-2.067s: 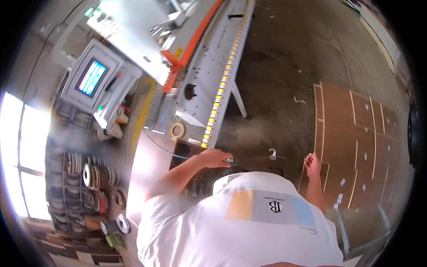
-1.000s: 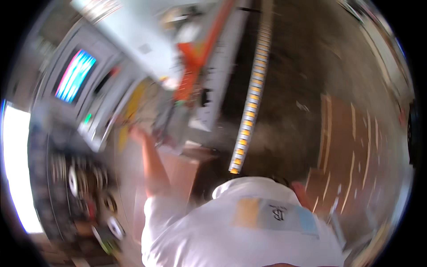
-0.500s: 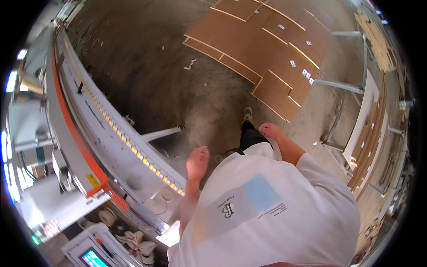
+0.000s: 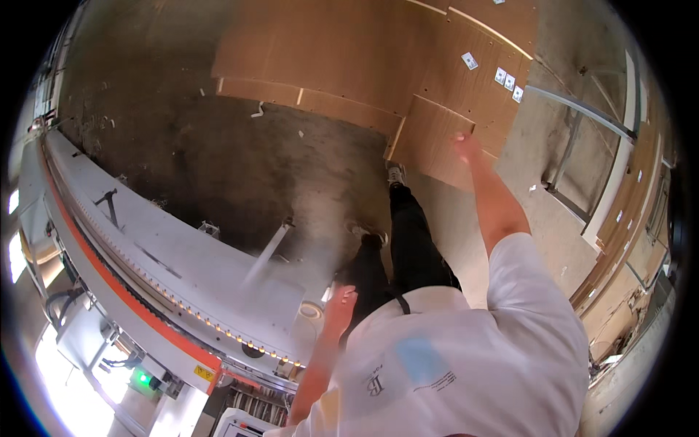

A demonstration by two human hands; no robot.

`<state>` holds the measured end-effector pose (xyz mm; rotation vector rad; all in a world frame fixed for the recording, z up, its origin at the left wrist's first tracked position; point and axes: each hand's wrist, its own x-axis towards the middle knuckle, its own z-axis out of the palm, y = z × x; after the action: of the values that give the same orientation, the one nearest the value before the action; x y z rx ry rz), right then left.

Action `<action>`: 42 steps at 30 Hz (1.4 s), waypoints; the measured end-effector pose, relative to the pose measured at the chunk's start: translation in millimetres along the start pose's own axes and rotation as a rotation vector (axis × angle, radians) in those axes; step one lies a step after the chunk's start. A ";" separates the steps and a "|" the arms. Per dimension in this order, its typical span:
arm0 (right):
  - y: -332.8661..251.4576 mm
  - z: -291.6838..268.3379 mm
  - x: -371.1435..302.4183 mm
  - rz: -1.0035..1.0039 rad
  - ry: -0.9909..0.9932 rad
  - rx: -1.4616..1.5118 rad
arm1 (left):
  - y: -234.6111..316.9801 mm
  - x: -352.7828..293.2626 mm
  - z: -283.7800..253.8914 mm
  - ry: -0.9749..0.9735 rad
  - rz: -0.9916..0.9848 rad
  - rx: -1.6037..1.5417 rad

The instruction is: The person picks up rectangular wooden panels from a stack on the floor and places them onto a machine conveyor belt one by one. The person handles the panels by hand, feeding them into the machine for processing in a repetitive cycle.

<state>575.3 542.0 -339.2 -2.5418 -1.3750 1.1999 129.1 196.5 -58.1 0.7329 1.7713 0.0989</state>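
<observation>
My right hand [image 4: 467,147] is stretched forward in the air, over the corner of a brown board [image 4: 429,135] in the head view. Its fingers look loosely curled, with nothing visible in them. Low beside my left thigh hangs my left hand [image 4: 340,309], somewhat blurred, its fingers slightly bent and apart and holding nothing I can see. Brown flat panels [image 4: 313,54] lie ahead in a wide stack, edged with pale strips. Small white printed labels [image 4: 470,60] are stuck on them.
A long grey machine [image 4: 189,247] with an orange stripe and a row of small yellow rollers runs along my left. Its metal leg [image 4: 269,251] juts over the floor. A metal rack [image 4: 582,109] with long boards [image 4: 619,211] stands on the right. White scraps [image 4: 258,110] lie on the floor.
I have stepped forward, so the panels are nearer and the machine has shifted in view. My right arm has swung forward; my left hand has dropped back toward my thigh.
</observation>
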 end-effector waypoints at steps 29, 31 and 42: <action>58.4 187.1 -132.6 1.245 0.184 1.423 | 33.8 51.3 14.3 -0.213 -0.212 -0.003; 69.6 204.7 -144.1 1.187 0.155 1.731 | 26.4 44.1 14.8 -0.208 -0.207 0.003; 49.3 64.7 -234.6 0.591 0.042 1.817 | -10.8 26.5 -16.7 -0.129 0.027 -0.030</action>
<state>494.5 322.1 -257.1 -1.3799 0.5918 1.3031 105.8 206.6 -79.3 0.7257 1.6346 0.0944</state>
